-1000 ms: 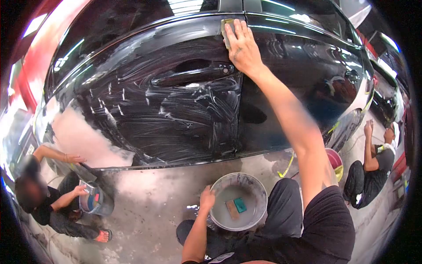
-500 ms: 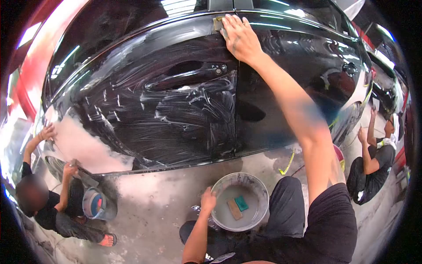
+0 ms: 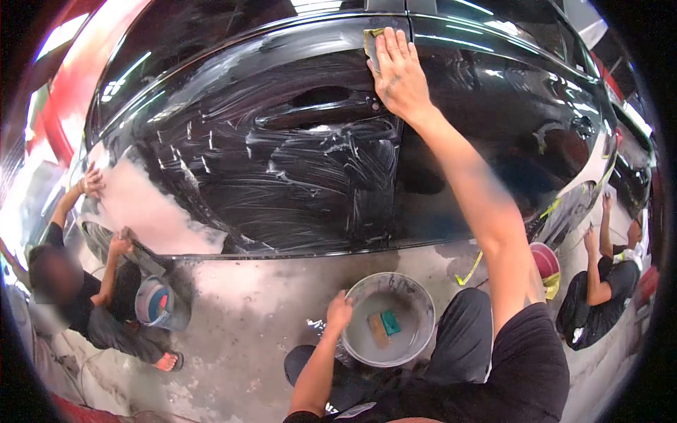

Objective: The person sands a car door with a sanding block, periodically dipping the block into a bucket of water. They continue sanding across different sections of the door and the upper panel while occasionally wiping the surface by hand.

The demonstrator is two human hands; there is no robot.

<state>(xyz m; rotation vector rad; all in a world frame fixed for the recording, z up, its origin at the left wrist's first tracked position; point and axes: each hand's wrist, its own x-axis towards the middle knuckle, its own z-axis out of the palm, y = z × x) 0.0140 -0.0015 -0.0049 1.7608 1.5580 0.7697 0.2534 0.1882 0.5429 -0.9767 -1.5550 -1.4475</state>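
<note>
Concrete floor (image 3: 247, 317): bucket (image 3: 426, 310), left hand (image 3: 340, 312) curled over edge; brown block (image 3: 379, 331), green block (image 3: 391, 323) inside. Black door (image 3: 310, 208), upper right corner: pad (image 3: 369, 44), held under flattened right hand (image 3: 400, 79).

Right hand (image 3: 400, 79) held a yellow-edged pad (image 3: 371, 42) against the upper part of the black car door (image 3: 303, 197), fingers extended, just beside the door seam. Whitish streaks covered the door below, around the handle (image 3: 310, 116). Left hand (image 3: 339, 311) gripped the rim of a bucket (image 3: 424, 299); in its cloudy grey water I saw a brown block (image 3: 379, 331) with a green block (image 3: 391, 323) against it. A second person (image 3: 88, 303) squatted near the pale patch (image 3: 155, 211), a pail (image 3: 178, 317) close by. A third person (image 3: 610, 289) crouched opposite, both hands raised.
</note>
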